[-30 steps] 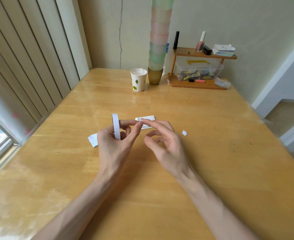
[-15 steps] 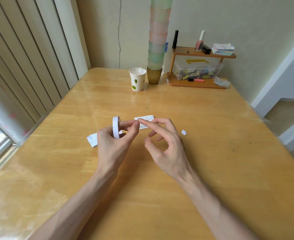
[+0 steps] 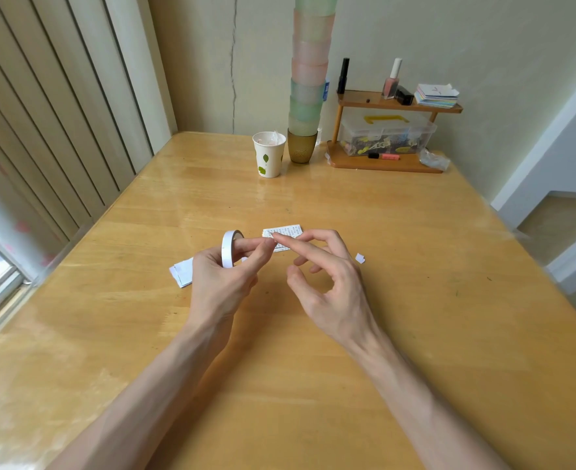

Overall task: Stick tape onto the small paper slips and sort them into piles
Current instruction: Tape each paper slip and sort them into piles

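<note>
Head view: the left hand (image 3: 218, 283) holds a narrow white tape roll (image 3: 227, 249) on edge above the wooden counter (image 3: 313, 385), its fingers (image 3: 245, 244) curled round and through the ring. The right hand (image 3: 327, 286) hangs loose, index finger stretched out to meet the left fingertips beside the roll, thumb well apart and gripping nothing that I can see. Whether a free tape end is already lifted I cannot tell; it is too small to make out.

A printed paper slip (image 3: 288, 232) lies flat on the counter just beyond the tape roll, partly hidden by the fingertips. A small pile of white slips (image 3: 181, 271) sits just left of the roll, half behind the left hand. A lone white scrap (image 3: 360, 258) lies well to the right of the roll.

From my remote seat I judge the step in hand to be finding the tape's end. The roll looks light and stiff, and is best held as it is, through the core, leaving the rim free. The tape itself should be thin, limp and sticky, so I would pinch only its corner. The slips look flimsy and near weightless, lying flat on a glossy counter. They are probably hard to lift by an edge and easy to scatter, so I would pin one down before pressing tape on.
</note>
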{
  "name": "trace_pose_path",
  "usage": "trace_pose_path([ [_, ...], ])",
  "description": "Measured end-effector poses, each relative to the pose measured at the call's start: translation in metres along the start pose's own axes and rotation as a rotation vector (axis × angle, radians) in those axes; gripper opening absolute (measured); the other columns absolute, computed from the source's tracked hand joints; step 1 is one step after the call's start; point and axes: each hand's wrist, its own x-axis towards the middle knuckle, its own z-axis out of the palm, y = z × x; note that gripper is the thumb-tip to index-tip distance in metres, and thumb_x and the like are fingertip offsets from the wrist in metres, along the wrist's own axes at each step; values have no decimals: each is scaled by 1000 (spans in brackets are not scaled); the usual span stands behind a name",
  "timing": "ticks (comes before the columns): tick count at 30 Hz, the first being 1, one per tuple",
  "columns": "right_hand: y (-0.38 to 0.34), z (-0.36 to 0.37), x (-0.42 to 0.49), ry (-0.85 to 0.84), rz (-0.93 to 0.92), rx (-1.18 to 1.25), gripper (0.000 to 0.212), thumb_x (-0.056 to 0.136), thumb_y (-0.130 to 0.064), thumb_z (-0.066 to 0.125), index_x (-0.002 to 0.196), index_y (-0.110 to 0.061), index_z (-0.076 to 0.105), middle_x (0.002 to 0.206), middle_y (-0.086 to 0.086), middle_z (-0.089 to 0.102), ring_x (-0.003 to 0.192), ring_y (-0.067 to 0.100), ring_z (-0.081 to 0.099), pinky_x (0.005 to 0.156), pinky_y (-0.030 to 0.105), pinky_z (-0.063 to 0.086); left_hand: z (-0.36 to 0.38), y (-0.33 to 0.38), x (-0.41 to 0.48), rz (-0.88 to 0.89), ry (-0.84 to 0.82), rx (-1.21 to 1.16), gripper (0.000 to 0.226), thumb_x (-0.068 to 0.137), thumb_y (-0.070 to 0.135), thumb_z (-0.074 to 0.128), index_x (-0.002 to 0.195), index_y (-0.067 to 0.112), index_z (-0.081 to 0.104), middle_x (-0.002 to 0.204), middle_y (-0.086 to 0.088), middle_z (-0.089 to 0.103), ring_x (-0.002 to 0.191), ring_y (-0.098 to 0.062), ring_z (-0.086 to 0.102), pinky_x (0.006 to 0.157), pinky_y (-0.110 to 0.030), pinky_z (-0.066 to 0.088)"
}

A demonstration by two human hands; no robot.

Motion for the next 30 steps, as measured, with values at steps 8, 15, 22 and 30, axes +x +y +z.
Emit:
trace_pose_path([
  [8,1,-2,1,23,-1,15,43,89,-13,63,126,-32,75,122,-2,58,92,19,67,85,25,51,0,2,-1,-31,-16,-8,19,84,30,83,90,11,83,54,6,33,52,-16,29,46,-19,30],
  [15,-2,-3,2,77,87,189,22,93,-19,72,111,-30,79,112,3,68,92,10,69,79,31,55,2,2,-2,2,-33,49,21,82,29,84,89,9,82,55,16,53,52,-9,37,51,-18,35],
  [22,-5,-7,5,113,279,369,9,95,-12,75,88,-16,78,103,8,74,85,17,70,82,29,55,-5,3,4,76,-19,154,16,81,32,87,80,17,81,63,12,57,55,-6,44,58,-26,36],
  [30,-11,-12,5,134,379,440,19,92,-24,69,87,-6,71,77,-1,76,74,11,67,78,32,53,-2,1,0,143,-103,199,20,78,38,86,81,18,81,68,0,53,60,-11,43,58,-29,36],
])
